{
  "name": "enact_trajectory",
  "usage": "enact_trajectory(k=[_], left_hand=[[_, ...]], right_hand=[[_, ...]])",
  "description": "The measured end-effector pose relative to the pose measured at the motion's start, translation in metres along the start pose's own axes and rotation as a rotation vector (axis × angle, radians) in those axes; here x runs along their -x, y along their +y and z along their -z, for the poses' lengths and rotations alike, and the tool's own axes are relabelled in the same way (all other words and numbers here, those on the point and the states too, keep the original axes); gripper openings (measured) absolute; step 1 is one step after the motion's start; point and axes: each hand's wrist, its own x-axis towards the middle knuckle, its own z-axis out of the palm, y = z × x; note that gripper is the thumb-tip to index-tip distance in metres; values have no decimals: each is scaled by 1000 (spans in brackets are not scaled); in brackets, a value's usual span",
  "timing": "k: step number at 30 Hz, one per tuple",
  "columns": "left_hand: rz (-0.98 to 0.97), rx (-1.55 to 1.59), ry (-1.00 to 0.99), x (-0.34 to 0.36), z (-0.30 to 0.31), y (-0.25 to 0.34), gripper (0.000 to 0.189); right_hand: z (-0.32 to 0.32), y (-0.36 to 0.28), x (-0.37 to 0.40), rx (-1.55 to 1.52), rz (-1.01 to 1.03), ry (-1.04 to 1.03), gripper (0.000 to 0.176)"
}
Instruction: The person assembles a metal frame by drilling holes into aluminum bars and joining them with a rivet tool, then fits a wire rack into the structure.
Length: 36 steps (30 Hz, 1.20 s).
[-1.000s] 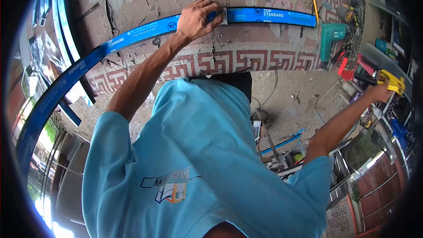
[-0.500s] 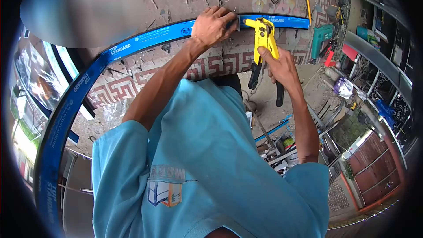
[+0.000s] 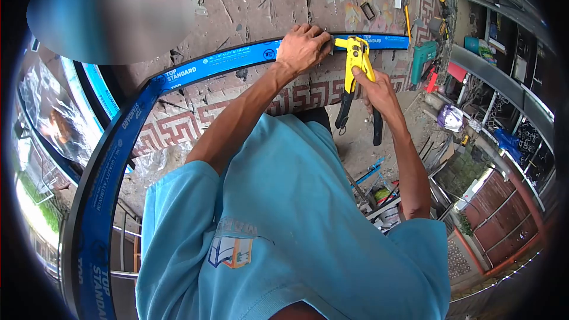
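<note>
A long bar covered in blue film with "TOP STANDARD" print (image 3: 231, 59) lies across the work surface and bends down at the left. My left hand (image 3: 303, 48) is closed over the bar near its right part, fingers curled at the far edge. In my right hand (image 3: 379, 92) is a yellow riveter (image 3: 357, 62) with black handles, which stand apart at their lower ends. The tool's nose points left and meets the bar beside my left fingers. Its exact contact point is hidden by those fingers.
On the patterned work surface (image 3: 249, 102) lie a teal power tool (image 3: 424, 62), a yellow pencil-like stick (image 3: 407, 22) and a small dark rectangular frame (image 3: 368, 11). Clear plastic wrap (image 3: 56, 112) is at the left. Metal pieces and scrap (image 3: 385, 207) lie on the ground below.
The view has shifted slightly. My left hand and the riveter are closer together, and the tool's nose has come nearer to the fingers on the bar.
</note>
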Motion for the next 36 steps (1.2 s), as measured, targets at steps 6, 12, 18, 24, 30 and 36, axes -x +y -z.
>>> enact_trajectory(k=[6, 12, 18, 24, 30, 36], left_hand=[[18, 13, -23, 0, 3, 2, 25], [38, 41, -35, -1, 3, 2, 25], [73, 134, -112, -3, 13, 3, 30], [-18, 384, 271, 3, 25, 0, 41], [633, 1064, -575, 70, 42, 76, 53], [631, 1466, -936, 81, 12, 92, 77]], right_hand=[[-6, -4, 1, -19, -1, 18, 42], [-6, -5, 1, 69, 0, 34, 44], [-4, -21, 5, 152, -6, -9, 36], [0, -18, -6, -51, -31, -303, 26], [-16, 2, -10, -54, -5, -195, 19], [-31, 2, -15, -10, 91, 39, 28]])
